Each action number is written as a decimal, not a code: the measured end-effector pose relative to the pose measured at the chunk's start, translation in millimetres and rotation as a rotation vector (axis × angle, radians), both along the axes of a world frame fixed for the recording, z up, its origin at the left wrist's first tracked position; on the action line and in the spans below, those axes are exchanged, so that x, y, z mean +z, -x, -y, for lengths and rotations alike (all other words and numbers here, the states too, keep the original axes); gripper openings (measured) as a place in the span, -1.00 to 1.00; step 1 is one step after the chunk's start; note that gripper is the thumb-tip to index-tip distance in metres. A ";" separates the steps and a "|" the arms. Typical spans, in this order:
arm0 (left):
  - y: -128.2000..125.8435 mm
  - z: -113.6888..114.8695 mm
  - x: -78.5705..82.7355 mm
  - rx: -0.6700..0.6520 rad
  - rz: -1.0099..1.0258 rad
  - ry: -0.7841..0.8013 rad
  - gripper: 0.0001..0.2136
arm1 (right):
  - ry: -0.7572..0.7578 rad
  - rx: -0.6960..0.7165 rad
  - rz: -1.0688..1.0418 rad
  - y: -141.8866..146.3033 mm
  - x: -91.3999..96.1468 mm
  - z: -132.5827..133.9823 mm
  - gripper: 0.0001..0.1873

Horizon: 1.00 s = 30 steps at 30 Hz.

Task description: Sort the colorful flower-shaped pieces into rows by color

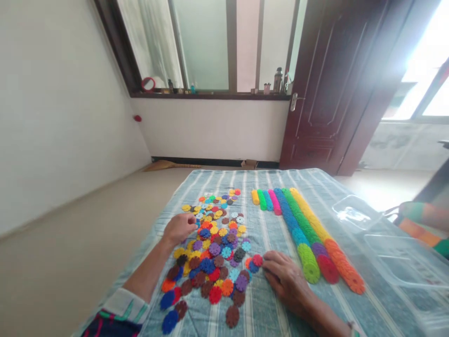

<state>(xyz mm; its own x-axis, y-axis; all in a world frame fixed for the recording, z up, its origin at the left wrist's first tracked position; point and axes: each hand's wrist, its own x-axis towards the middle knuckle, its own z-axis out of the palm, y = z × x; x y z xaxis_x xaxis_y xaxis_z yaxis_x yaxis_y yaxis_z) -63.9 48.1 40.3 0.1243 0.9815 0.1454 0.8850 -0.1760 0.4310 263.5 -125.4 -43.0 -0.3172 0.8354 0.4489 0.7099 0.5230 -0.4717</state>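
Note:
A loose heap of notched plastic discs [214, 249] in many colours covers the middle of the striped cloth. At the heap's left edge, my left hand [180, 228] has its fingers curled together; whatever lies in them is hidden. My right hand [286, 280] rests low over the cloth to the right of the heap, its fingers loosely bent and lying forward. Its fingertips meet the edge of a red disc [257, 260], beside a blue disc [253, 267]. Farther right, discs lie overlapped in long rows by colour, including a yellow row [310, 215] and a green row [303, 220].
Shorter rows, such as a pink row [274, 202], lie at the far side. Clear plastic containers [403, 262] stand on the right of the striped cloth [235, 177]. Beyond are a dark red door [322, 84] and a broom [164, 164] on the floor.

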 end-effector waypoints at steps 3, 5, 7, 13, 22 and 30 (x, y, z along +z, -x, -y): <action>-26.8 4.4 -7.2 -0.040 0.255 -0.051 -0.85 | 0.002 0.001 -0.014 0.6 2.1 -0.3 -0.78; -52.6 12.9 -13.2 -0.097 0.433 0.000 -0.81 | 0.000 0.006 -0.041 0.5 2.7 -0.2 -0.78; -79.9 25.8 -17.6 -0.192 0.548 0.094 -0.82 | 0.010 0.002 -0.090 -0.1 3.5 0.0 -0.79; -129.1 64.1 -20.1 -0.377 0.745 0.328 -0.83 | 0.055 -0.160 -0.280 3.2 21.4 -5.4 -0.81; -135.8 73.5 -26.3 -0.360 0.937 0.427 -0.79 | 0.189 -0.254 -0.272 36.2 48.3 -47.3 -0.84; -133.2 69.0 -35.7 -0.308 0.964 0.404 -0.77 | 0.279 -0.254 -0.235 37.8 46.9 -64.6 -0.79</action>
<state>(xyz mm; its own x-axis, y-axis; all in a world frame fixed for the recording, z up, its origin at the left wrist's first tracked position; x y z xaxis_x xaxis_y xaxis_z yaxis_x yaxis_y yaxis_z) 69.3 -20.9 4.6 0.3795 0.9251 -0.0130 0.0860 -0.0213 0.9961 225.7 -60.8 4.0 -0.0025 0.9730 0.2309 0.6561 0.1758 -0.7339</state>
